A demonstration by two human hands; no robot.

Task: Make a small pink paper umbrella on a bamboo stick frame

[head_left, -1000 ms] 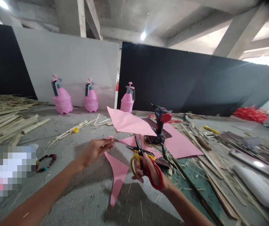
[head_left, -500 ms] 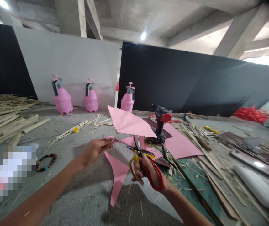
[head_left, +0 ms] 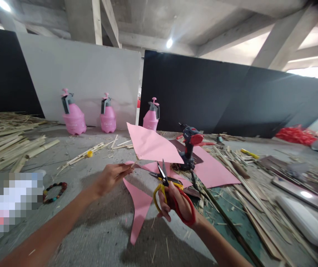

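Observation:
My left hand (head_left: 113,177) is closed in a pinch on a thin stick (head_left: 135,162). At the stick's far end a pink paper sheet (head_left: 153,144) is held up off the floor, slightly creased. My right hand (head_left: 172,200) has its fingers through the handles of scissors (head_left: 163,177), one yellow and one red. Their blades are parted and point up, close below the sheet's lower edge; I cannot tell whether they touch it. A curved pink paper offcut (head_left: 140,211) lies on the floor between my hands. Behind the scissors rests a yellow-and-black cutter (head_left: 175,180).
A cordless drill (head_left: 189,144) stands beside a larger pink sheet (head_left: 214,168). Bamboo strips (head_left: 14,148) are piled at left, with more at right around a green mat (head_left: 228,222). Three pink spray bottles (head_left: 108,118) stand along the boards. A bead bracelet (head_left: 55,193) lies left.
The pink sheet has tilted a little, its right corner shifting slightly left and down. The scissors' handles have moved slightly right, with the blades still parted. My left hand is almost unmoved.

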